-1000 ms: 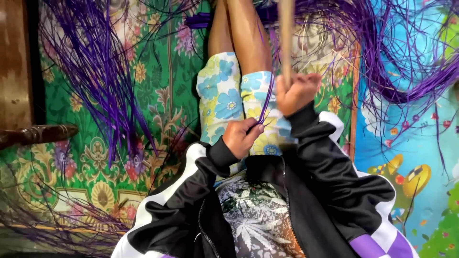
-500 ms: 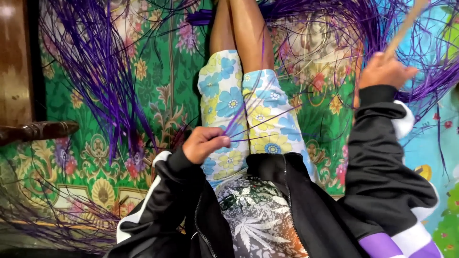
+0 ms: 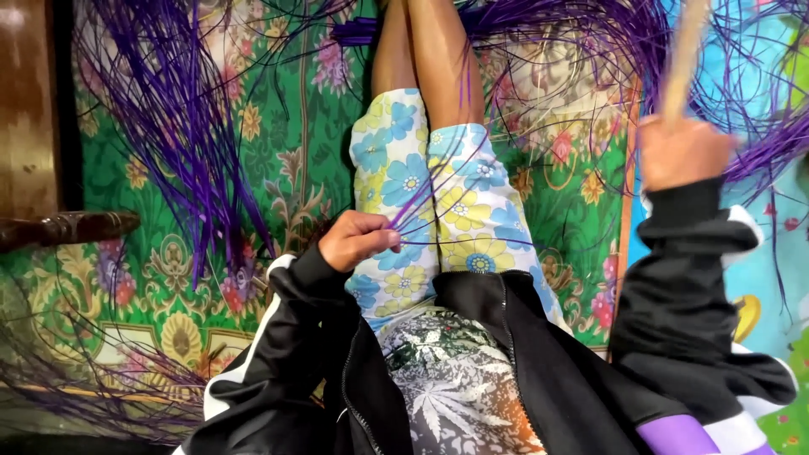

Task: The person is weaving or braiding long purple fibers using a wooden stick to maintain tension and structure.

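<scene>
Since earlier frame, right hand point(image 3: 681, 152) swung stick point(image 3: 684, 55) more upright; blurred. Left hand point(image 3: 358, 238) pinched purple strands point(image 3: 438, 221) over lap. Right hand clenched stick at right. Risk: strands snagging, slipping from pinch.

**One head camera, looking down the lap**

The single view comes from the person's head and faces steeply down along the torso and outstretched legs point(image 3: 421, 126) to the patterned mat point(image 3: 278, 168) on the floor. It sits close: the jacket fills the lower frame, the left hand point(image 3: 358, 238) lies near centre, and the right hand point(image 3: 681, 152) is raised at the right edge. No second view shares the scene.
</scene>
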